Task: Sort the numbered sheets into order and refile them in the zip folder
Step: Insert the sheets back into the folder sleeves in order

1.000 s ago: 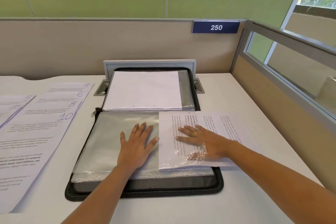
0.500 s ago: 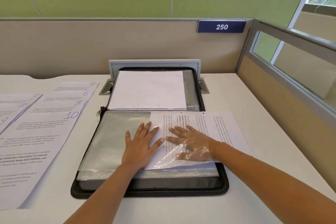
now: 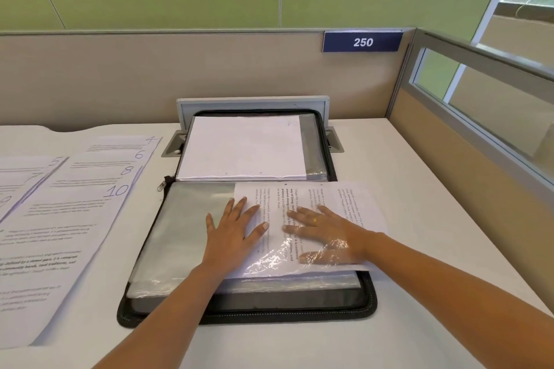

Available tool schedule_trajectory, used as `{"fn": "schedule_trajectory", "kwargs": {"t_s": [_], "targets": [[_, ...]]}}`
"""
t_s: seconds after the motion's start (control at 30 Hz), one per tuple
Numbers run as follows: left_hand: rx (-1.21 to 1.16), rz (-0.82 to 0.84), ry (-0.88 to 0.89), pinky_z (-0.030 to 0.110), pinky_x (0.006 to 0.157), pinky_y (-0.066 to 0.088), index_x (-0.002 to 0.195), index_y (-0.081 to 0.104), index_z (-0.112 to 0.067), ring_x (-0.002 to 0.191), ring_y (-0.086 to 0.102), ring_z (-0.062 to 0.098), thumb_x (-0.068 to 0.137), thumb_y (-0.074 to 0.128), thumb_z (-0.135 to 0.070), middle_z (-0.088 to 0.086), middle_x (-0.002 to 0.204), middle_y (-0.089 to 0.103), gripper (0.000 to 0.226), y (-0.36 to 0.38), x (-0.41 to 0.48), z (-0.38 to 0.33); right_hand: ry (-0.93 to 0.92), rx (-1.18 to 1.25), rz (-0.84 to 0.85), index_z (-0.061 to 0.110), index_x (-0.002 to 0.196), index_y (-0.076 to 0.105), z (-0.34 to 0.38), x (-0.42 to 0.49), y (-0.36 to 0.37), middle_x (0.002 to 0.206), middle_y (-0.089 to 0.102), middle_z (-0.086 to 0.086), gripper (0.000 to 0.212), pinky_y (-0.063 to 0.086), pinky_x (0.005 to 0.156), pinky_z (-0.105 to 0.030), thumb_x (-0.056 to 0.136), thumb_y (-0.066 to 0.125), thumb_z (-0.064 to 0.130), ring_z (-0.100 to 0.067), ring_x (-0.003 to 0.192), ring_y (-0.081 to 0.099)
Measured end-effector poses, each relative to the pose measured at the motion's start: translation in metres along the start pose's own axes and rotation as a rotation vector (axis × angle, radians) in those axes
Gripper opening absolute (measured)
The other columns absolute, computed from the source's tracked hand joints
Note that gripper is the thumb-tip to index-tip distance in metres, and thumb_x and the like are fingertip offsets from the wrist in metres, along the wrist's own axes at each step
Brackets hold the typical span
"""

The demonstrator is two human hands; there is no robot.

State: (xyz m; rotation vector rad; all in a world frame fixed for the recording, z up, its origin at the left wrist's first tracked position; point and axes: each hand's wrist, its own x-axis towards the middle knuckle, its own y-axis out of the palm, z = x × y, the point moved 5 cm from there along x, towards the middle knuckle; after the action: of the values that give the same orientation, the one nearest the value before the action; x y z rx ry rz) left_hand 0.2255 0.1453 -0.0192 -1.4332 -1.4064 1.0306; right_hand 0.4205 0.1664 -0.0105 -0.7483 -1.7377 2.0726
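right hand (image 3: 326, 231): palm veiled by clear sleeve (image 3: 269, 260) | printed sheet (image 3: 332, 198): fine print blurred | left sheets (image 3: 24, 177): cut by edge

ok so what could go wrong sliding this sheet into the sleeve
The printed sheet is only partly inside the clear sleeve; pushing with the right hand could crease it.
The sleeve is crinkled near the wrist and might bunch.
The sheet's number is not visible, so it may go in out of order.

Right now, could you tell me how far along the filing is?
One white sheet sits filed in the folder's far half. The right hand lies on a printed sheet half inside a sleeve; the left hand presses it flat. Sheets numbered 4 to 10 wait on the table.
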Motion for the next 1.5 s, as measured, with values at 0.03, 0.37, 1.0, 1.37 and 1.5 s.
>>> {"fn": "schedule_trajectory", "kwargs": {"t_s": [0.03,0.37,1.0,1.37,1.5], "targets": [[0.013,0.007,0.008,0.055,0.113,-0.006,0.147,0.021,-0.038,0.146,-0.006,0.01,0.049,-0.022,-0.089,-0.011,0.159,0.003,0.119,0.001,-0.001,-0.001,0.015,-0.024,0.012,0.036,0.149,0.005,0.003,0.005,-0.001,0.157,-0.01,0.004,0.065,-0.015,0.115,-0.043,0.096,0.04,0.05,-0.011,0.143,-0.015],[0.06,0.066,0.012,0.052,0.113,-0.007,0.149,0.009,-0.037,0.146,-0.009,0.011,0.044,-0.034,-0.085,-0.011,0.159,-0.004,0.124,0.011,-0.003,-0.009,-0.01,-0.136,0.015,0.03,0.149,0.007,0.006,0.033,0.007,0.157,0.001,0.004,0.085,0.001,0.115,-0.055,0.078,0.0,0.077,-0.017,0.144,-0.001],[0.029,0.077,-0.003,0.051,0.114,-0.005,0.15,0.013,-0.035,0.146,-0.005,0.013,0.097,0.022,-0.055,-0.009,0.159,0.0,0.057,0.008,-0.008,-0.014,1.012,1.274,-0.734,0.003,0.104,0.067,-0.079,-0.081,0.013,0.095,0.07,-0.011,0.023,0.054,0.082,-0.036,0.081,0.071,0.009,-0.027,0.084,0.068],[-0.027,0.069,-0.018,0.053,0.114,-0.005,0.149,0.017,-0.035,0.146,-0.003,0.014,0.088,0.014,-0.065,-0.008,0.159,0.003,0.068,0.004,-0.007,-0.016,0.935,1.319,-0.664,0.004,0.1,0.064,-0.059,-0.049,0.0,0.103,0.068,-0.013,0.026,0.054,0.072,-0.028,0.077,0.074,0.006,-0.024,0.086,0.066],[-0.021,0.067,-0.027,0.053,0.114,-0.004,0.149,0.017,-0.036,0.146,-0.002,0.013,0.076,0.008,-0.065,-0.009,0.159,0.003,0.079,0.004,-0.008,-0.017,0.947,1.146,-0.668,0.006,0.097,0.062,-0.054,-0.043,-0.016,0.087,0.062,-0.004,0.026,0.045,0.061,-0.016,0.076,0.077,0.011,-0.016,0.079,0.058]]}}
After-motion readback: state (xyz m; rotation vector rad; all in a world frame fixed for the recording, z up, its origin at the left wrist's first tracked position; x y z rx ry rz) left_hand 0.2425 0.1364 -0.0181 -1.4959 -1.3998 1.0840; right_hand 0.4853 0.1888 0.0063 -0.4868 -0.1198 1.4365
